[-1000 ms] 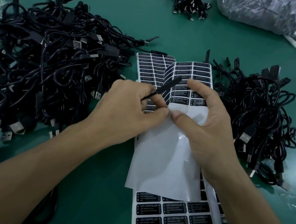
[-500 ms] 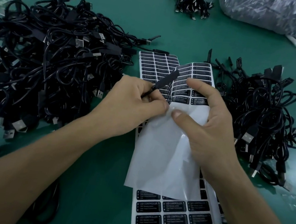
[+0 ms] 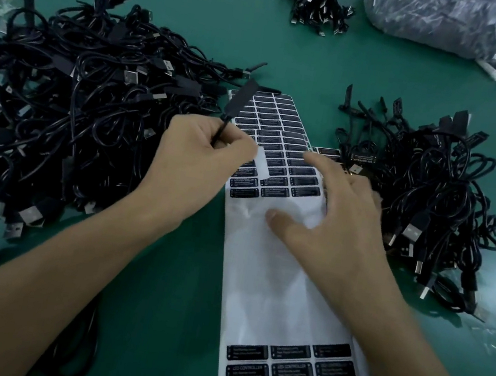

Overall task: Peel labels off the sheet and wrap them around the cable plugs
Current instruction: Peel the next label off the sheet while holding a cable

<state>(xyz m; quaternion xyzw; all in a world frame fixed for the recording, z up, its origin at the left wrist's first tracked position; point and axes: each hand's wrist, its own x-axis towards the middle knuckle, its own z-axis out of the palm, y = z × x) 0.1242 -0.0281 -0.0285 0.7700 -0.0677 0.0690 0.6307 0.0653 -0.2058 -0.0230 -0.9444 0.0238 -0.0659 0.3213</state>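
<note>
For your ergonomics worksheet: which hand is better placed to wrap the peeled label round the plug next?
Probably the right hand: it lies open on the sheet, holding nothing; the left hand grips the cable and label.

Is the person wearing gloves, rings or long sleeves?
No. The left hand and right hand are bare: no gloves, rings or watch. The forearms are bare too, with no sleeve showing up to the picture's edge.

The white label sheet (image 3: 273, 288) lies mid-frame on the green counter (image 3: 163, 271), between a large heap of black cables (image 3: 76, 98) left and a smaller heap (image 3: 431, 199) right. At top, a cable bundle (image 3: 316, 4) left of a clear plastic bag (image 3: 457, 26).
</note>
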